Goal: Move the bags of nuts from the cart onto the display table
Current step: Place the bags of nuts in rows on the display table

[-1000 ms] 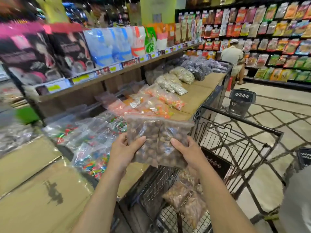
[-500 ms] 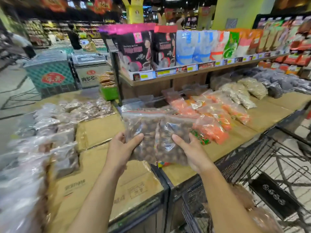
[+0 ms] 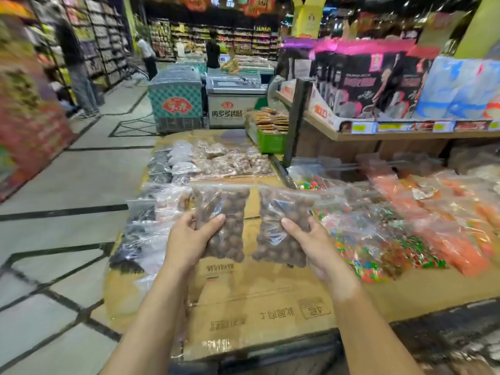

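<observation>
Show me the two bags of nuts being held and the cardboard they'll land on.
left bag of nuts [image 3: 220,212]: head view, middle of bag.
right bag of nuts [image 3: 281,209]: head view, upper middle.
cardboard [image 3: 259,296]: head view, bare surface below the bags.

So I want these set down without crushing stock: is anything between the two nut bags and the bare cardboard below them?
Nothing visible. The left hand and right hand each hold a bag of nuts above bare cardboard; bagged goods lie only to either side.
</observation>
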`<state>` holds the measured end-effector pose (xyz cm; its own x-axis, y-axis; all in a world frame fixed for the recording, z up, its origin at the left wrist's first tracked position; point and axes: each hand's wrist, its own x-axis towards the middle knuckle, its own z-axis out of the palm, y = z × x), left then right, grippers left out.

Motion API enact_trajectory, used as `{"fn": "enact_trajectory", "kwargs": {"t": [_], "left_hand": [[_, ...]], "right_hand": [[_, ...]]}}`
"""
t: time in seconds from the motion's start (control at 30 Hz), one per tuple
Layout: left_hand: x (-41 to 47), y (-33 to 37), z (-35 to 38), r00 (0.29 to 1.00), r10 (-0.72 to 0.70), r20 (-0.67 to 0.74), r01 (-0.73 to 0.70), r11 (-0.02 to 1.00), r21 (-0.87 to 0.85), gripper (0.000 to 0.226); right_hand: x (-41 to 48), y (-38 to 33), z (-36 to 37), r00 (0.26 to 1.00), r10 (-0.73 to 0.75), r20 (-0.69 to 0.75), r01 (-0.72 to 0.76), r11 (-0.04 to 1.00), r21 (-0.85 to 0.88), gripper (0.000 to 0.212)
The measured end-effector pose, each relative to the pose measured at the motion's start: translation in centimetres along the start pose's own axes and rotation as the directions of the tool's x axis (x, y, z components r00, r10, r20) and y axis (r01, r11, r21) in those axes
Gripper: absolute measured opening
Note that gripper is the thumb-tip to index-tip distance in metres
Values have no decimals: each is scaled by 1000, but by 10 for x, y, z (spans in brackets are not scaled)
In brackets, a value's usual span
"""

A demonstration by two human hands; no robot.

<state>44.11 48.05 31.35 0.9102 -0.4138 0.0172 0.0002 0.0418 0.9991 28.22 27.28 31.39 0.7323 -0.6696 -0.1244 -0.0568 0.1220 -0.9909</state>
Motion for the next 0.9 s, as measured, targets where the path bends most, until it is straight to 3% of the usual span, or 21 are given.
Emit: {"fn": "enact_trajectory", "kwargs": {"t": [0.13, 0.53, 0.67, 0.77, 0.9], "left_hand": [[5, -8, -45, 997, -52, -58, 49, 998, -48, 29], [23, -35, -108, 959, -133, -251, 132, 991, -20, 40], [34, -43, -105, 941, -160, -299, 155, 987, -40, 27], [42, -50, -102, 931, -173, -322, 183, 983, 0, 28], [51, -57, -95, 918, -188, -349, 213, 976, 34, 41]], "right_hand": [[15, 13, 42, 997, 21, 79, -18, 999, -31, 35], [74, 65, 111, 966, 150, 209, -126, 984, -125, 50], [94, 89, 122, 946, 217, 241, -181, 970, -160, 79], [108, 110, 129, 932, 255, 256, -220, 963, -158, 53], [123, 133, 137, 909, 304, 286, -261, 949, -179, 54]]}}
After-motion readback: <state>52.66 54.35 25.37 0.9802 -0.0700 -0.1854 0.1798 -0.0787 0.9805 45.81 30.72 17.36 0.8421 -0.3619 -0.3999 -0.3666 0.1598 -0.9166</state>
